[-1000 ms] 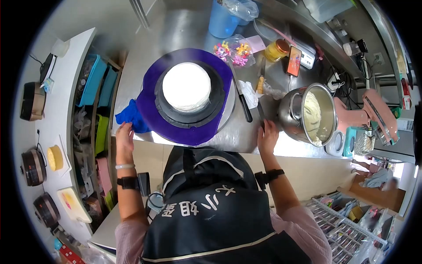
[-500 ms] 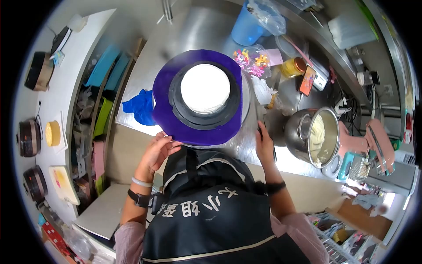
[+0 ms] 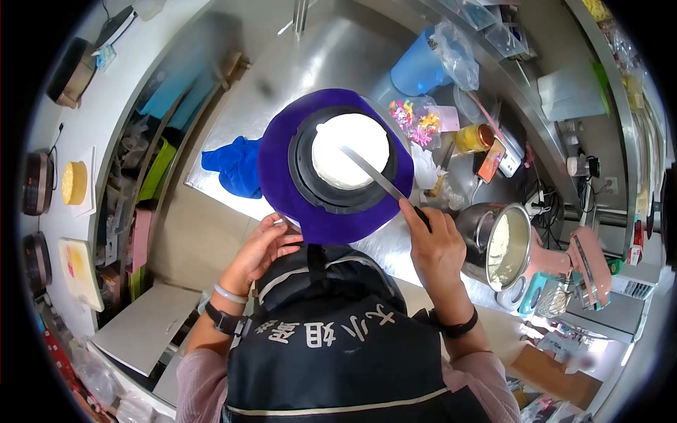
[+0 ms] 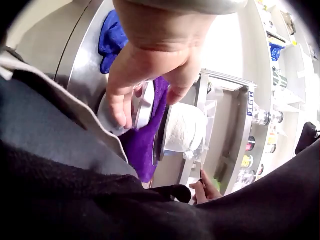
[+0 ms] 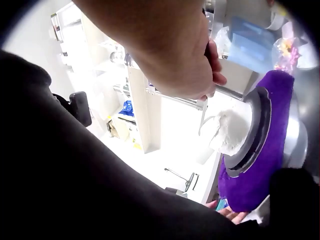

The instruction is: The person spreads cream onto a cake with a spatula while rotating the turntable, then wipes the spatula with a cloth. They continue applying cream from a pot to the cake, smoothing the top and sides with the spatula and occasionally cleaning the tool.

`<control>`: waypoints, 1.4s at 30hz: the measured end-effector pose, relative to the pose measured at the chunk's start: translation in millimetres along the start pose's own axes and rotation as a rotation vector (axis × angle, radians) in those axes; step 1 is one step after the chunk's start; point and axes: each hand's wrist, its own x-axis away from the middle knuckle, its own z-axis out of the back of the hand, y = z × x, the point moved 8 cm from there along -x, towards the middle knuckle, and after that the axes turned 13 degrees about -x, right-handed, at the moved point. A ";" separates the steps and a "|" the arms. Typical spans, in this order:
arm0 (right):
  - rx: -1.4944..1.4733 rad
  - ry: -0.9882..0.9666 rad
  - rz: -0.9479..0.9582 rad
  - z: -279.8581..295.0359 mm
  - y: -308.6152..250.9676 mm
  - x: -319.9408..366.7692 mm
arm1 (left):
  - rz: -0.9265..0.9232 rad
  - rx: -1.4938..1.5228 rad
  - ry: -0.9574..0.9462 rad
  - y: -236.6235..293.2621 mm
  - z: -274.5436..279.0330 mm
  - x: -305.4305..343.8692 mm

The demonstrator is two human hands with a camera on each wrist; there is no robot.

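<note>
A round white frosted cake sits on a dark grey board, over a purple cloth draped on a turntable. My right hand grips the black handle of a long metal palette knife. Its blade reaches over the cake, with the tip near the middle of the top. At the turntable's near left edge is my left hand, fingers loosely extended at the rim. In the left wrist view its thumb and fingers lie on either side of that edge. A blue cloth lies left of the turntable.
To the right, a steel mixing bowl holds pale cream, with a pink stand mixer beside it. Behind are a phone, a lidded jar, bagged colourful decorations and a blue pitcher.
My right hand has lifted the palette knife from the right side of the table and brought its blade over the cake. My left hand has moved from the blue cloth to the turntable's edge.
</note>
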 end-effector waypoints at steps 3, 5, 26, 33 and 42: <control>0.068 0.017 0.001 6.3 2.1 -1.9 | -0.013 0.023 -0.059 -2.7 4.4 -0.5; 0.078 -0.006 -0.078 7.5 9.3 -0.7 | 0.003 0.021 -0.084 -6.2 -0.3 -1.3; -0.717 -0.192 -0.460 -2.7 22.3 12.2 | 0.109 0.023 -0.179 -25.3 -18.2 2.3; -0.232 -0.030 -0.203 16.1 16.0 6.5 | 0.076 -0.017 -0.190 -26.3 -19.0 0.6; -0.307 -0.201 -0.200 8.6 3.9 13.0 | 0.076 -0.028 -0.179 -24.6 -20.9 2.1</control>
